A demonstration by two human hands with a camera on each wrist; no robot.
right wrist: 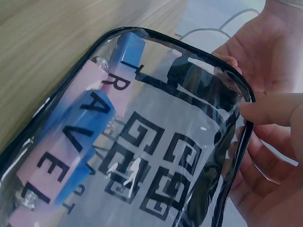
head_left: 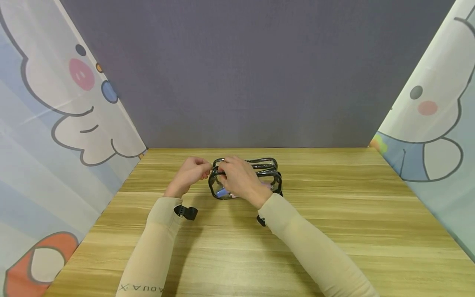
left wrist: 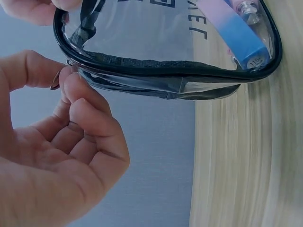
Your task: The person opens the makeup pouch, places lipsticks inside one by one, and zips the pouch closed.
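A clear pouch with black piping (head_left: pixel 245 198) stands on the table in the head view. My left hand (head_left: pixel 191 173) is at its upper left corner, thumb and forefinger pinching a small metal zipper pull (left wrist: pixel 55 81) at the piping. My right hand (head_left: pixel 241 177) grips the pouch's top edge near that corner, thumb on the front face in the right wrist view. Through the clear plastic show pink-and-blue boxes (right wrist: pixel 87 137) lying along the pouch's bottom. Black "TRAVEL" lettering and a square logo (right wrist: pixel 154 165) mark the front.
The pouch rests on a wood-grain table (head_left: pixel 334 231), toward its far edge. Behind rises a dark grey panel (head_left: pixel 259 74). Cartoon-printed curtains (head_left: pixel 44 165) flank the table on both sides.
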